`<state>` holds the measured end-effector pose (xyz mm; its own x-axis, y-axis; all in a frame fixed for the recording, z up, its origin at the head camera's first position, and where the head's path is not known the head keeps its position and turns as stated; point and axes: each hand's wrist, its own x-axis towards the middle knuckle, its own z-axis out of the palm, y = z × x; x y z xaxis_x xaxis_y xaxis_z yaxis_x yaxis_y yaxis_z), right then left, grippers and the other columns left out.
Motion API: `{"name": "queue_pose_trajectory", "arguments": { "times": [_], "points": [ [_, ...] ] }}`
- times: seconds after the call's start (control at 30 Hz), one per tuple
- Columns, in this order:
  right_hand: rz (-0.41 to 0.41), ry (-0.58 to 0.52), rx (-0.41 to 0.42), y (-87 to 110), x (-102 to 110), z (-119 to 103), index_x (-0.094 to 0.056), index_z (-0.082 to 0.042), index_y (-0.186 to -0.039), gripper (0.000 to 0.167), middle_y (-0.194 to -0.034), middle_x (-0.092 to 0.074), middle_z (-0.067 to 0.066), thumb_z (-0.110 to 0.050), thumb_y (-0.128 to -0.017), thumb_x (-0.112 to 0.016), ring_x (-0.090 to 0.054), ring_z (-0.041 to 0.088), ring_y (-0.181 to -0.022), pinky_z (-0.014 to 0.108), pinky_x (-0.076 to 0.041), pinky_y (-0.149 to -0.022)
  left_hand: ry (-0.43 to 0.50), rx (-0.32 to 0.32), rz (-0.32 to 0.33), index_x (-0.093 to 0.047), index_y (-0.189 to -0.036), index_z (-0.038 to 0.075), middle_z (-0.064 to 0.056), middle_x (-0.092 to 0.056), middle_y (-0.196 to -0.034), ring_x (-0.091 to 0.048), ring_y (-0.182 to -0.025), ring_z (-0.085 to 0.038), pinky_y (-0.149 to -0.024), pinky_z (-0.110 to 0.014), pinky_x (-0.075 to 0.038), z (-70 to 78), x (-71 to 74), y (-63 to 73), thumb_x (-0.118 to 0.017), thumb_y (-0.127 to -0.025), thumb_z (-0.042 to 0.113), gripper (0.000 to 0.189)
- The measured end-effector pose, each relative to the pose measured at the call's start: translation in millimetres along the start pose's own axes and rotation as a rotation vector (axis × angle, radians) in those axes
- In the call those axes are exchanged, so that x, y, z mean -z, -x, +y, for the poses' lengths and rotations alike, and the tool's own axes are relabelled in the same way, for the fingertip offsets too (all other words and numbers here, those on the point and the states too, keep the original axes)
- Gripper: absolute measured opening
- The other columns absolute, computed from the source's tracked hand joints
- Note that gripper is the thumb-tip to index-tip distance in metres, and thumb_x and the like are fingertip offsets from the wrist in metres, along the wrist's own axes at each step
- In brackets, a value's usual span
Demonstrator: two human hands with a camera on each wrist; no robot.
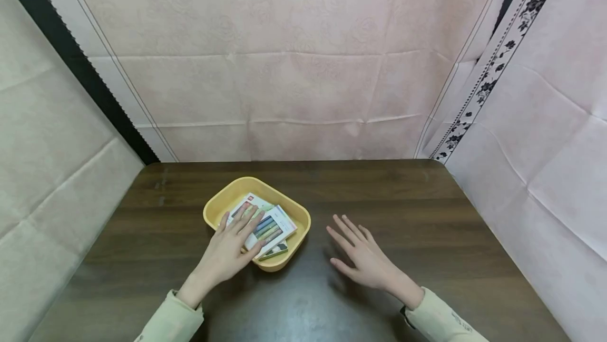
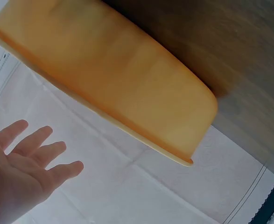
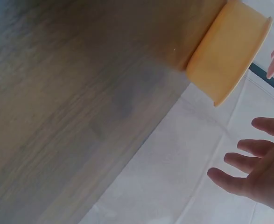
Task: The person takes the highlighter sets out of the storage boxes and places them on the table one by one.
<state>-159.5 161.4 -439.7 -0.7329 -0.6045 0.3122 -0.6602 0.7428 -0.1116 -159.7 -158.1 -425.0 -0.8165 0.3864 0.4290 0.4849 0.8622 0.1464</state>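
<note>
Hovering with fingers spread above flat boxes (image 1: 272, 230) in the yellow tub (image 1: 280, 194), the left hand (image 1: 234, 246) is being held out from seven o'clock; the right hand (image 1: 364, 259), likewise spread, is being held apart, between three and four o'clock.

Bare left hand (image 1: 231, 251): palm down, fingers extended and spread, thumb angled inward; wrist emerges from a pale green fabric left sleeve (image 1: 173, 318). Bare right hand (image 1: 367, 263): held aloft, well apart from the left, fingers fanned, below a pale green fabric right sleeve (image 1: 438, 314).
</note>
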Motion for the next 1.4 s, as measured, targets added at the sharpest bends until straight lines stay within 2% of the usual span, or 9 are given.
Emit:
{"name": "queue_pose_trajectory", "arguments": {
  "times": [0.2,0.37,0.6,0.8,1.07,1.4],
  "points": [
    [0.003,-0.012,-0.028,-2.3,0,0,-0.033,-0.016,-0.139,0.057,-0.150,-0.018,0.003,-0.040,-0.090,-0.047,-0.021,0.024,-0.137,0.049,-0.038,-0.094,0.007,-0.001,0.045,-0.046,-0.131,0.014,-0.009,-0.044,-0.137,-0.037,-0.129,-0.029,-0.104,-0.053,-0.021,-3.4,1.4,-2.2,-0.059,-0.082,0.032,0.053],
    [-0.006,-0.044,-0.050,-2.9,0,-1,-0.033,-0.017,-0.139,0.056,-0.150,-0.019,0.002,-0.040,-0.090,-0.047,-0.023,0.022,-0.136,0.052,-0.041,-0.091,0.018,0.021,0.061,-0.046,-0.131,0.013,-0.009,-0.045,-0.136,-0.039,-0.127,-0.029,-0.104,-0.053,-0.024,-7.2,2.4,-2.6,-0.060,-0.082,0.028,0.052],
    [0.003,-0.075,-0.065,-4.3,0,-3,-0.032,-0.019,-0.139,0.058,-0.149,-0.022,0.001,-0.033,-0.088,-0.054,-0.026,0.023,-0.135,0.056,-0.041,-0.089,0.021,0.018,0.111,-0.052,-0.125,0.010,-0.011,-0.051,-0.130,-0.043,-0.123,-0.034,-0.100,-0.055,-0.028,-12.9,1.2,-3.0,-0.063,-0.080,0.024,0.048],
    [0.038,-0.077,-0.041,-7.0,0,-2,-0.035,-0.015,-0.138,0.056,-0.147,-0.027,0.004,-0.032,-0.088,-0.053,-0.029,0.023,-0.134,0.054,-0.042,-0.088,0.024,0.012,0.139,-0.056,-0.121,0.008,-0.013,-0.056,-0.125,-0.046,-0.119,-0.035,-0.098,-0.056,-0.031,-19.9,2.3,-4.8,-0.063,-0.080,0.021,0.044],
    [0.095,-0.068,0.014,-14.1,1,-1,-0.037,-0.011,-0.136,0.055,-0.142,-0.036,0.007,-0.032,-0.088,-0.052,-0.038,0.024,-0.129,0.047,-0.043,-0.091,0.050,-0.007,0.209,-0.058,-0.118,0.009,-0.014,-0.060,-0.117,-0.054,-0.109,-0.035,-0.096,-0.056,-0.033,-29.8,3.7,-8.1,-0.062,-0.079,0.017,0.040],
    [0.102,-0.093,0.013,-20.8,3,-4,-0.036,-0.014,-0.137,0.054,-0.138,-0.042,0.006,-0.031,-0.088,-0.052,-0.041,0.022,-0.127,0.045,-0.044,-0.090,0.030,-0.041,0.270,-0.062,-0.110,0.004,-0.014,-0.063,-0.111,-0.058,-0.102,-0.033,-0.093,-0.053,-0.038,-39.9,4.7,-12.8,-0.063,-0.077,0.013,0.034]
  ]
}}
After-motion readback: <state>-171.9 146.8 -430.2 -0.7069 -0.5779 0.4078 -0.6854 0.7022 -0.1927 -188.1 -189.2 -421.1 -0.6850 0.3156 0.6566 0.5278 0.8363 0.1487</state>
